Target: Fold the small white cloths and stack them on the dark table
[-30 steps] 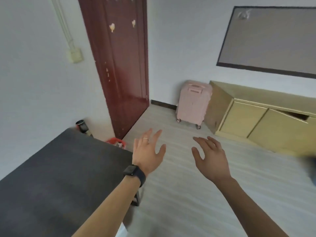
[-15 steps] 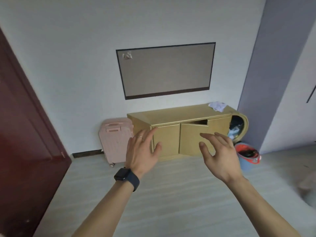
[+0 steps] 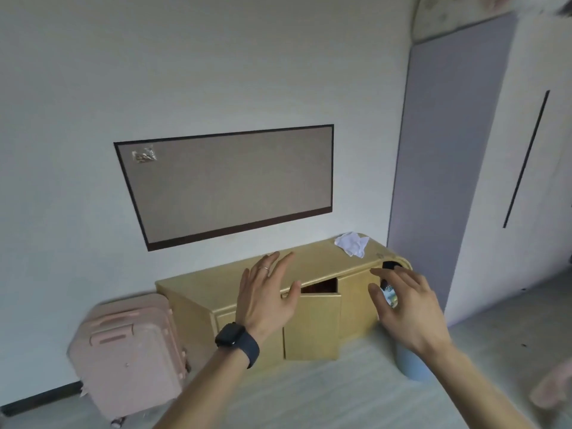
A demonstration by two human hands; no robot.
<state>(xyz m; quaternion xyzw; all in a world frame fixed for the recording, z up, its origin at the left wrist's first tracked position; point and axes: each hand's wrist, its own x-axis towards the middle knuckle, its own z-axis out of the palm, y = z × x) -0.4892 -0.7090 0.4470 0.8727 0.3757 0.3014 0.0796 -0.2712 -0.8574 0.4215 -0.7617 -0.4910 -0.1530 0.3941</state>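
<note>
Wall (image 3: 216,57): white, matt, plain. Right of it stands a tall flat lilac-grey panel (image 3: 448,150).

Floor (image 3: 340,391): pale, with faint plank-like stripes.

Board (image 3: 229,181): a wide rectangle fixed to the wall, with a grey-brown grainy face and a thin dark frame. A small crinkled packet (image 3: 144,154) is stuck in its upper left corner.

Cabinet (image 3: 318,258): low and long, yellowish wood-look with a smooth finish and a rounded right end. One door (image 3: 312,326) hangs ajar, with a dark gap above it.

Suitcase (image 3: 130,348): pink hard shell with ribbed, rounded corners, standing on wheels just left of the cabinet.

Bin (image 3: 408,363): pale blue and round, on the floor near the cabinet's right end, mostly hidden by the right forearm.

Left hand (image 3: 266,292): raised in the air in front of the cabinet, back to the camera, fingers straight and spread. It holds nothing.

Right hand (image 3: 405,305): raised likewise, fingers spread and slightly curved, thumb apart. It holds nothing.

White cloth (image 3: 353,244): small, crumpled and unfolded, of soft thin fabric. It lies on the cabinet's top surface near the right end. In the view it sits above and between the two hands, nearer the right one, and neither hand touches it.

Watch (image 3: 236,339): dark band and dark square face, on the left wrist.

Ring (image 3: 263,268): a thin band on one left finger.
</note>
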